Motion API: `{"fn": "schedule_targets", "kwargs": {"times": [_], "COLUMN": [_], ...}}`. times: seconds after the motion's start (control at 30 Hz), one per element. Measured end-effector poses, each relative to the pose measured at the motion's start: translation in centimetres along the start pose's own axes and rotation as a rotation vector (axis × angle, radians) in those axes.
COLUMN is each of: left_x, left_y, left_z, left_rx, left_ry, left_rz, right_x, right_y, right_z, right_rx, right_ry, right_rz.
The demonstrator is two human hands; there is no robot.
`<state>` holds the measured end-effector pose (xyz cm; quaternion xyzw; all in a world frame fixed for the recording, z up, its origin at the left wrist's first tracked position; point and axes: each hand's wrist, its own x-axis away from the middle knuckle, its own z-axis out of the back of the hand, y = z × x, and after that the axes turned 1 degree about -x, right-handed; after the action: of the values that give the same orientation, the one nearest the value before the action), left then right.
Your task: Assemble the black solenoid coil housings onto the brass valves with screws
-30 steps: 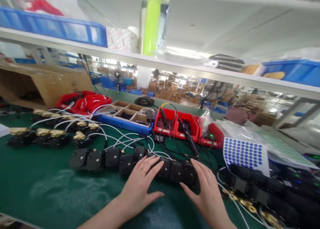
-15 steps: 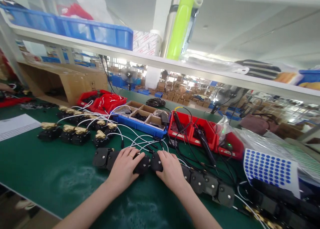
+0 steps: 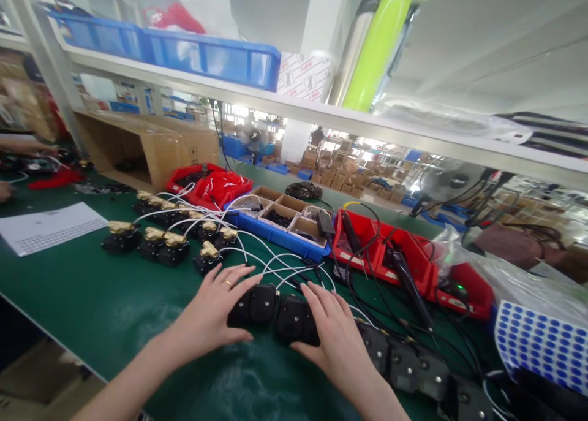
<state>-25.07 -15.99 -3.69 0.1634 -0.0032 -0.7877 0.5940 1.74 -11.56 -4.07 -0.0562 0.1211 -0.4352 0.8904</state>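
Observation:
A row of black box-shaped units with screws in their faces lies across the table. My left hand (image 3: 209, 314) is at the left part of this row, fingers stretched over a black unit (image 3: 263, 303) and its neighbour, thumb apart in front. My right hand (image 3: 337, 335) is spread over the units to the right of another black unit (image 3: 290, 317), its thumb held low and away from the fingers. A narrow gap separates these two units. Whether the fingertips touch the units is hard to tell. White cables (image 3: 275, 265) run behind the row.
Black units with brass-coloured tops (image 3: 173, 244) stand at left. Behind are a blue tray (image 3: 294, 244) of small parts, red bins (image 3: 408, 268) and a black pen-shaped tool (image 3: 411, 289). A dotted sheet (image 3: 542, 341) lies right, a printed sheet (image 3: 55, 225) left. Another person's hand (image 3: 32, 145) shows far left.
The view has turned left, so the scene sits further right. My hands have loosened from the black units, with fingers and thumbs now wider apart. My left hand now covers the row's left end.

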Motion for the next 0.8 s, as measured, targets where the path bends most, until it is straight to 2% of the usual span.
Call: {"fn": "schedule_targets", "kwargs": {"times": [0.07,0.13,0.2,0.3,0.4,0.57,0.8], "left_x": [0.8,1.2,1.3,1.4,1.8,2.2,2.2], "left_y": [-2.3,-3.5,-3.5,-2.6,-1.3,0.2,0.4], "left_z": [0.9,1.0,0.6,-0.1,-0.3,-0.2,-1.0], "left_rx": [0.012,0.034,0.053,0.061,0.062,0.129,0.148], "left_ry": [-0.074,-0.087,-0.046,0.024,0.045,-0.007,0.029], "left_rz": [0.067,0.089,0.074,0.045,0.062,0.087,0.08], "right_x": [-1.3,-2.9,-4.5,-5.5,-4.7,-2.3,-1.6], "right_y": [-1.6,-3.0,-4.1,-4.6,-4.5,-4.1,-4.0], "right_z": [-0.4,-0.9,-1.4,-1.8,-2.0,-1.5,-0.9], "right_rx": [-0.007,-0.014,-0.023,-0.042,-0.064,-0.088,-0.102], "right_ry": [-0.019,-0.045,-0.063,-0.073,-0.071,-0.072,-0.068], "right_rz": [0.071,0.122,0.14,0.149,0.135,0.094,0.083]}}
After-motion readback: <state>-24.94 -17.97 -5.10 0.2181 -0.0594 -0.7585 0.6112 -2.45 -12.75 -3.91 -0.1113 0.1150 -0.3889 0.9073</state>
